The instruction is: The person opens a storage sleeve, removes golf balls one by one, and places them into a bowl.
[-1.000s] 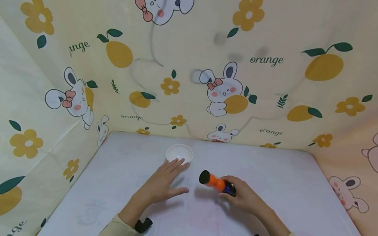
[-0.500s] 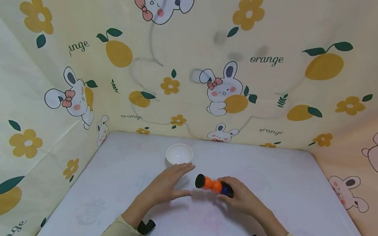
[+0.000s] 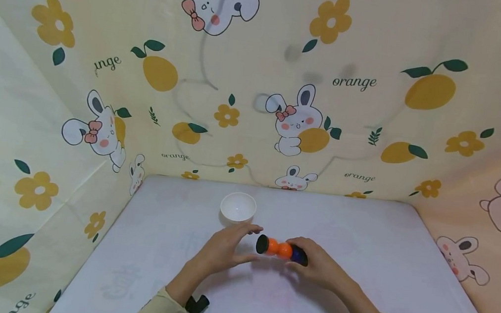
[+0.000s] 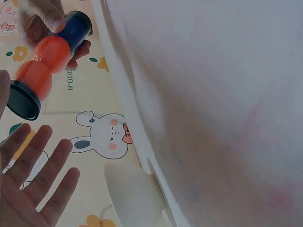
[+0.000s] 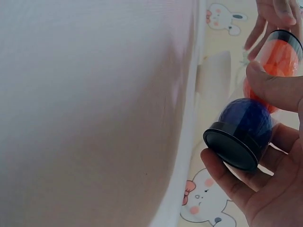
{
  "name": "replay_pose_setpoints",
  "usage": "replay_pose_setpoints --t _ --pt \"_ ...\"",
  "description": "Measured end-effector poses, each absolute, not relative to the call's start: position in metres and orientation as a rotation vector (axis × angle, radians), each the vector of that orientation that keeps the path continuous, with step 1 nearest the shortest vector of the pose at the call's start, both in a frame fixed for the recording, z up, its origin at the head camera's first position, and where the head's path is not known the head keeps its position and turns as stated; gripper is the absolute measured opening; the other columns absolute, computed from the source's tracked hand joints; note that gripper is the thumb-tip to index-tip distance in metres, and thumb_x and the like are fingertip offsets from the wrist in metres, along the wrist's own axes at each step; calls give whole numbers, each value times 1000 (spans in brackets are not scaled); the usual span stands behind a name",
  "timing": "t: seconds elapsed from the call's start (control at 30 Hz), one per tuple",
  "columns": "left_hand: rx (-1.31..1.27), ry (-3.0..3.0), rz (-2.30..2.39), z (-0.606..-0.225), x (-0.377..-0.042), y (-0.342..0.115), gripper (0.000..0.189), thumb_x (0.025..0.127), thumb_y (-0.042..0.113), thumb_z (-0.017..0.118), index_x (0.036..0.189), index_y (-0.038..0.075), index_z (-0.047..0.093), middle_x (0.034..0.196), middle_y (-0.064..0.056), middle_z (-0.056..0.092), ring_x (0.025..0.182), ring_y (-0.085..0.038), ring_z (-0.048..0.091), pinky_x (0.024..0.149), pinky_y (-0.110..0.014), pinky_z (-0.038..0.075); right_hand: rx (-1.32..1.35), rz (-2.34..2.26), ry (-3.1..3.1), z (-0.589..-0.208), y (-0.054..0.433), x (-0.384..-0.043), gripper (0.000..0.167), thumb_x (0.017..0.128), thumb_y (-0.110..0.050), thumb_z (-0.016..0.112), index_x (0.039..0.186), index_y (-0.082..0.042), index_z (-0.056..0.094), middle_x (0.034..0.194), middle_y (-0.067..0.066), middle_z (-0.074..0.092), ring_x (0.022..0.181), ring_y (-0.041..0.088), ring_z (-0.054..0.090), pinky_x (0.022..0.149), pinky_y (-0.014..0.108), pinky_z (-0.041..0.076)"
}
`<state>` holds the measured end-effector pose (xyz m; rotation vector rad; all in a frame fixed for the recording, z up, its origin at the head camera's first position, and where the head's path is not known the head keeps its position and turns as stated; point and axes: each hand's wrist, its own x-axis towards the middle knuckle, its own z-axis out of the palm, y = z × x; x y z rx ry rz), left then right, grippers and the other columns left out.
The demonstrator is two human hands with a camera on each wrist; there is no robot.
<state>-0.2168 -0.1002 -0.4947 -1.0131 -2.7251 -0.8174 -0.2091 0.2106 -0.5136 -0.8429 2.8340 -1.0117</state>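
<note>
A clear tube [image 3: 279, 248] with black end caps lies level just above the table, holding two orange balls and one dark blue ball. My right hand [image 3: 315, 261] grips its blue end, thumb on top; the right wrist view shows the tube [image 5: 248, 127] held in that hand [image 5: 265, 189]. My left hand [image 3: 226, 248] is spread beside the tube's other black cap, fingers straight and holding nothing. In the left wrist view the tube [image 4: 47, 59] hangs just past my spread left hand [image 4: 33, 182]; whether the thumb touches the cap is unclear.
A small white bowl [image 3: 238, 207] stands behind my left hand, toward the back of the white table [image 3: 360, 235]; it also shows as the bowl [image 4: 135, 196] in the left wrist view. Cartoon-print cloth walls [image 3: 353, 111] close in the back and both sides.
My right hand has carried the tube leftward and levelled it. My left hand has come away from the bowl toward the tube's black cap.
</note>
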Motion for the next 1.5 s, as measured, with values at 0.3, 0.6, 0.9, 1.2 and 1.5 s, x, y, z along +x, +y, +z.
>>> replay_pose_setpoints --t 0.3,0.6,0.9,1.2,1.5 --pt "-1024 -2698 -905 -496 -216 -96 55 94 36 86 140 26 58 134 11 68 117 -13 70 98 -34 61 -892 -1004 2845 -513 208 -207 47 93 -24 87 133 -7 68 132 8 71 119 31 67 106 60 53" --pt "-1064 -2714 -1077 -495 -216 -95 52 94 30 87 135 24 55 128 9 66 111 -16 70 97 -43 62 -898 -983 2846 -513 207 -206 50 93 -25 87 134 -6 67 133 10 70 121 32 66 106 59 53" --pt "-1091 -2733 -1158 -498 -222 -94 53 86 25 90 125 27 54 115 11 61 101 -10 67 90 -42 63 -930 -987 2800 -517 206 -207 51 94 -29 86 136 -7 67 133 8 71 120 28 67 106 57 55" --pt "-1172 -2747 -1177 -499 -228 -91 54 82 22 88 124 24 54 111 9 59 96 -11 64 88 -35 61 -1011 -1005 2779 -520 207 -207 50 96 -31 84 137 -8 67 133 5 71 119 25 68 105 53 56" --pt "-1272 -2738 -1252 -500 -231 -88 49 79 17 86 112 23 51 104 9 59 91 -5 59 80 -24 57 -1038 -987 2778 -518 206 -207 52 95 -29 85 138 -7 66 132 6 72 119 24 68 104 52 56"
